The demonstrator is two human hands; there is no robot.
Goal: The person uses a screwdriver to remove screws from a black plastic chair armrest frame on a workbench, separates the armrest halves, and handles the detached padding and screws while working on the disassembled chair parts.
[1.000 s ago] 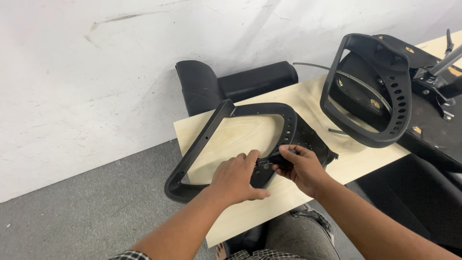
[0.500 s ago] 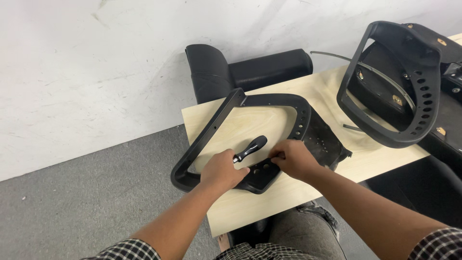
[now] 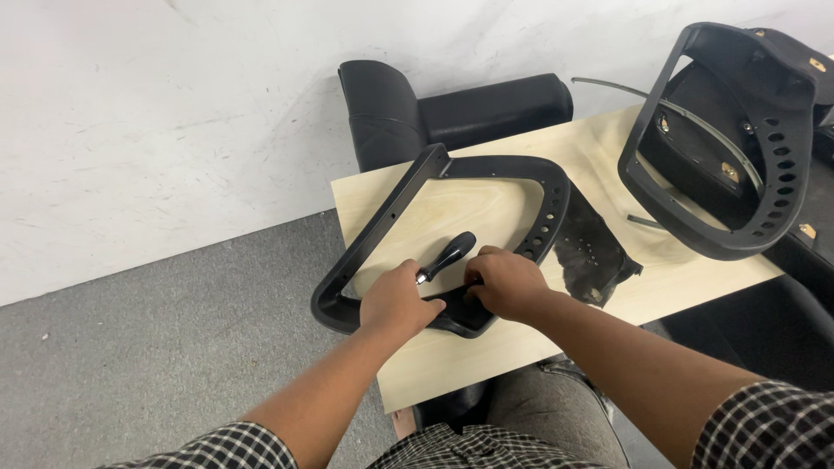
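**Hands at the lower edge of a chair frame**

A black plastic triangular chair frame (image 3: pixel 452 234) lies flat on a pale wooden board (image 3: pixel 608 156). Its lower edge is pressed down by the left hand (image 3: pixel 395 302), fingers curled together. A black-handled screwdriver (image 3: pixel 447 257) is pinched near its shaft by the right hand (image 3: pixel 506 283). If downward pressure were lost, the tip could probably slip and the frame slide across the smooth board.

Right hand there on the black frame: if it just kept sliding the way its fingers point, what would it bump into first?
The right hand points leftward, so it would most likely meet the black-handled tool first, then the left hand just beyond. Depth is hard to judge; it may already touch the tool.
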